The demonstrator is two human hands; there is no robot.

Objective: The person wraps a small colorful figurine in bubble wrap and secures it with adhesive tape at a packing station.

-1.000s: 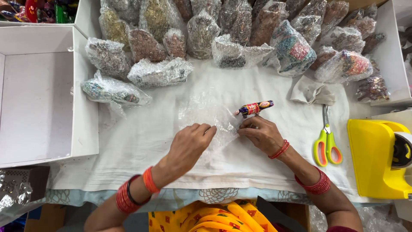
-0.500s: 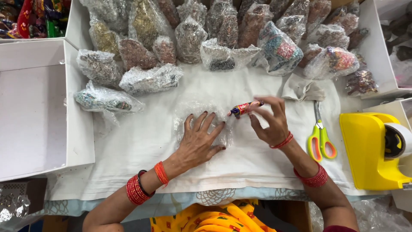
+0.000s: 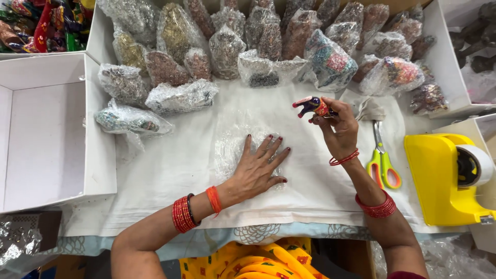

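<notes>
My left hand (image 3: pixel 258 168) lies flat, fingers spread, on a clear bubble-wrap sheet (image 3: pixel 233 142) spread over the white cloth (image 3: pixel 170 170). My right hand (image 3: pixel 338 129) is raised above the cloth and grips a small painted figurine (image 3: pixel 311 106), purple, red and white, held by its right end. The figurine hangs above and to the right of the sheet, not touching it.
Several bubble-wrapped bundles (image 3: pixel 181 97) crowd the back of the cloth. An open white box (image 3: pixel 46 134) stands at the left. Green-and-yellow scissors (image 3: pixel 382 163) lie right of my right hand, beside a yellow tape dispenser (image 3: pixel 447 178). A crumpled plastic scrap (image 3: pixel 368 109) lies near the scissors.
My right hand has lifted the figurine off the cloth and up to the right. My left hand has flattened onto the bubble-wrap sheet.
</notes>
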